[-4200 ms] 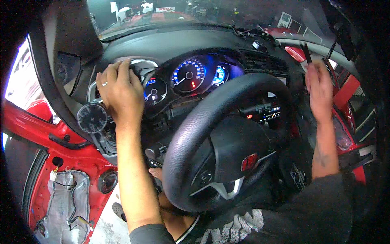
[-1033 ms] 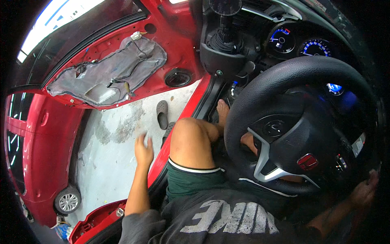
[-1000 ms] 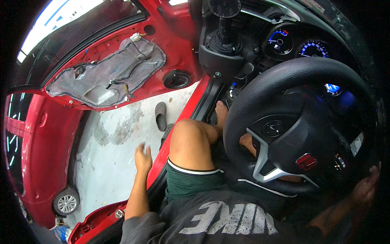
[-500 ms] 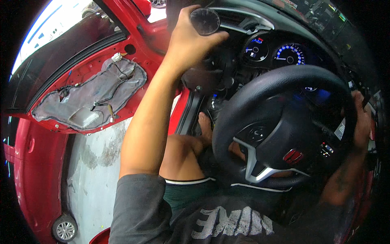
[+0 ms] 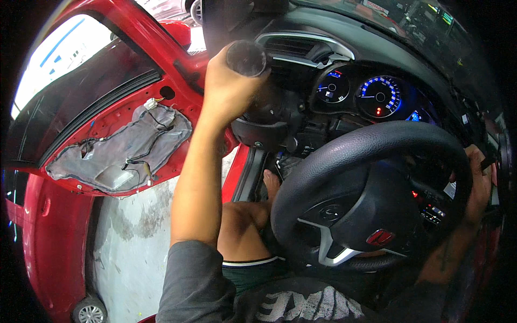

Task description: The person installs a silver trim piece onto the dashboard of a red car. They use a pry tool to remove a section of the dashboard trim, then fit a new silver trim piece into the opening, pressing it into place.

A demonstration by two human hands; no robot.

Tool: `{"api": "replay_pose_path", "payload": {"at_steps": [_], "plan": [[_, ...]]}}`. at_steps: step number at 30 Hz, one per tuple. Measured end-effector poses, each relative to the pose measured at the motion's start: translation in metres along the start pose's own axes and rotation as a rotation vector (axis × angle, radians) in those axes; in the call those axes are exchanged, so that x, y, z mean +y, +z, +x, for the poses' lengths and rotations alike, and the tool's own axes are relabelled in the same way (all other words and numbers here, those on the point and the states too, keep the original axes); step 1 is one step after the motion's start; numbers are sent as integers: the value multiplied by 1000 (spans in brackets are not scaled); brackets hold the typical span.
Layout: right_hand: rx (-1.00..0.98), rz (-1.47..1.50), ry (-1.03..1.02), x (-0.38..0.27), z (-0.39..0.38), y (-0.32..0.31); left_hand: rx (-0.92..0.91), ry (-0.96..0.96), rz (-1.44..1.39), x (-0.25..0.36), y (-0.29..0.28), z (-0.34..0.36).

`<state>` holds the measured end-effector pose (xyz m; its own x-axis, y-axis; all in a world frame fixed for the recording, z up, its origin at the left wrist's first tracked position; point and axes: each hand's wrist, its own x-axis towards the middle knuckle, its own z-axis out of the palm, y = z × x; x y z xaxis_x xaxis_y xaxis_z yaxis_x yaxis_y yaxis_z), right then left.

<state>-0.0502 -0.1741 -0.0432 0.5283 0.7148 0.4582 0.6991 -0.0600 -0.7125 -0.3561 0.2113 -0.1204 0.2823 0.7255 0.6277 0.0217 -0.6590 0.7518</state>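
My left hand (image 5: 229, 89) is raised by the driver's-side end of the dashboard, its fingers wrapped round a dark, cup-like cylinder (image 5: 246, 58) whose round end faces up. A silver-trimmed air vent (image 5: 293, 47) lies just right of it. Beyond the right rim of the black steering wheel (image 5: 344, 148), my right hand (image 5: 478, 180) is closed beside a small dark piece that sticks out from it; what it grips cannot be made out. The lit instrument cluster (image 5: 379, 97) glows blue, with red lights, above the wheel.
At left the red car door (image 5: 172, 137) stands open without its trim, showing a grey liner (image 5: 129, 156) and loose wiring with a white connector (image 5: 152, 103). Another red car (image 5: 54, 237) is parked past it on the pale floor (image 5: 126, 258). My bare foot (image 5: 271, 185) is in the footwell.
The view has shifted, so the dashboard and wheel sit lower. My left hand still holds the cylinder, now further left of the vent. Red lights now show in the cluster and right of the wheel hub.
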Motion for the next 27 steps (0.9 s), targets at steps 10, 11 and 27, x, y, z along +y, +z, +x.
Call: {"api": "replay_pose_path", "payload": {"at_steps": [10,11,27], "plan": [[48,23,-22,11,0,-4,84,78,-158,26,-14,6],[14,22,2,14,0,-7,19,119,-32,49,-9,6],[74,-79,107,17,-3,-12,165,700,177,37,-14,-110]]}}
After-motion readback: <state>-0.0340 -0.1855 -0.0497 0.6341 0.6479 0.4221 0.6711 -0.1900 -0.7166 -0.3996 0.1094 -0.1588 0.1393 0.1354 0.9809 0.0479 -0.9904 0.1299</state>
